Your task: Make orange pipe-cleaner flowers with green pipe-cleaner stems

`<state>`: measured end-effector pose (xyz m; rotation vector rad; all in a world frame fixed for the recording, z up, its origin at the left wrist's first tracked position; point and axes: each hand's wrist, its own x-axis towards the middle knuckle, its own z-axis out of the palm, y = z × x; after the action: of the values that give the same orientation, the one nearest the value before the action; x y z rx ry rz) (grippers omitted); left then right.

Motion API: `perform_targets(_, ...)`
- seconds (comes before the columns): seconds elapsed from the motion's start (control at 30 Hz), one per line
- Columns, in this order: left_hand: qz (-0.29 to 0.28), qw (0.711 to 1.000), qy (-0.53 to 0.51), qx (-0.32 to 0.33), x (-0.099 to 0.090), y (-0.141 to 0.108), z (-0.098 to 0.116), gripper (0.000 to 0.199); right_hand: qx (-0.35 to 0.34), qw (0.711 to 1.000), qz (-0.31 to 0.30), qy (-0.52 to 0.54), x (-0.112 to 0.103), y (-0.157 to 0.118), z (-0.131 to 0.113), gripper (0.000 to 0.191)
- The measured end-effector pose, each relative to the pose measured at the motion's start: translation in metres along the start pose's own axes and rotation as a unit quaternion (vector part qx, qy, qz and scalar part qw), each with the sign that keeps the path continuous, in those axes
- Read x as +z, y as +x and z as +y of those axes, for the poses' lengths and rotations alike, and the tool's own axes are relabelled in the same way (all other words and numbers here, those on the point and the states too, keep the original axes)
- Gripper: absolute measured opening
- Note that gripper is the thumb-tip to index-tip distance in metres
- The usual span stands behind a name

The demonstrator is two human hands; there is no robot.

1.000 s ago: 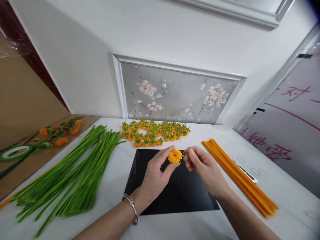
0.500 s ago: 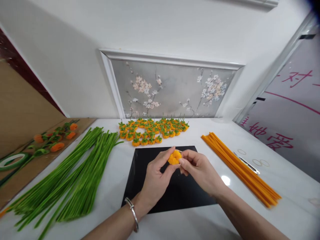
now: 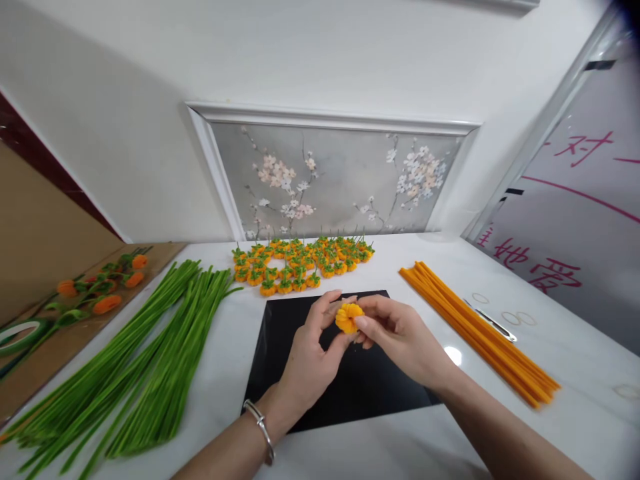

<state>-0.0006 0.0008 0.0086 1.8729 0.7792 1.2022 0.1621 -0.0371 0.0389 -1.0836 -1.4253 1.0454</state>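
Above a black mat (image 3: 280, 353), both hands meet around a small orange pipe-cleaner pumpkin (image 3: 347, 319) with rounded ribs. My left hand (image 3: 313, 357) grips its left side between thumb and fingers. From the right, my right hand (image 3: 397, 337) pinches it, the thumb pressed on the ribs near the centre; the other fingertips are partly hidden behind. Beyond the mat stand several finished orange pumpkins (image 3: 300, 262) with green tops and upright thin stems, set in rows.
Long green pipe cleaners (image 3: 155, 373) lie in bundles at left. Orange pipe cleaners (image 3: 480, 333) lie at right, beside tweezers (image 3: 493, 323) and thin rings (image 3: 511, 318). A cardboard sheet (image 3: 45, 373) at far left bears green tape (image 3: 23, 337) and an orange-and-green stem (image 3: 105, 287). A wall panel (image 3: 340, 173) closes off the back.
My right thumb has moved further onto the orange pumpkin's face, and the pumpkin is turned slightly. The whole view has shifted a little.
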Motion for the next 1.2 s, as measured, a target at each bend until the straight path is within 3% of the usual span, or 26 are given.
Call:
perform_targets(0.1, 0.009, 0.998, 0.037, 0.042, -0.001, 0.001, 0.005, 0.054, -0.003, 0.999, 0.033, -0.028, 0.000, 0.001, 0.003, 0.029)
perform_targets(0.17, 0.044, 0.996, 0.055, 0.055, -0.002, 0.003, 0.008, 0.043, -0.006, 0.998, 0.054, -0.041, -0.001, 0.002, 0.005, 0.027)
perform_targets(0.23, 0.063, 0.997, 0.040, 0.035, -0.001, 0.005, 0.010, 0.030, -0.012, 0.996, 0.062, -0.058, -0.002, 0.001, 0.007, 0.025)
perform_targets(0.37, 0.045, 0.999, -0.014, -0.019, -0.001, 0.007, 0.015, 0.021, -0.013, 0.995, 0.056, -0.086, -0.001, -0.001, 0.008, 0.021)
perform_targets(0.5, 0.014, 0.995, -0.069, -0.070, -0.004, 0.012, 0.019, 0.012, -0.001, 1.000, 0.013, -0.018, -0.004, 0.000, 0.005, 0.026)
perform_targets(0.63, -0.008, 0.976, -0.169, -0.137, -0.005, 0.015, 0.019, 0.012, 0.029, 0.999, -0.017, 0.040, -0.008, 0.002, 0.002, 0.030)
perform_targets(0.77, 0.009, 0.960, -0.218, -0.178, 0.000, 0.008, 0.023, 0.009, 0.052, 0.998, -0.038, 0.028, -0.006, -0.004, 0.006, 0.030)
perform_targets(0.87, 0.010, 0.952, -0.235, -0.197, 0.006, 0.000, 0.024, 0.010, 0.059, 0.998, 0.003, -0.008, -0.005, -0.010, 0.019, 0.033)
perform_targets(1.0, 0.062, 0.969, -0.174, -0.163, 0.011, -0.007, 0.018, 0.016, 0.067, 0.995, 0.054, -0.050, -0.007, -0.011, 0.041, 0.044)
perform_targets(1.2, 0.073, 0.946, -0.246, -0.199, 0.014, -0.010, 0.015, 0.015, 0.103, 0.993, 0.046, -0.037, -0.015, -0.015, 0.057, 0.035)
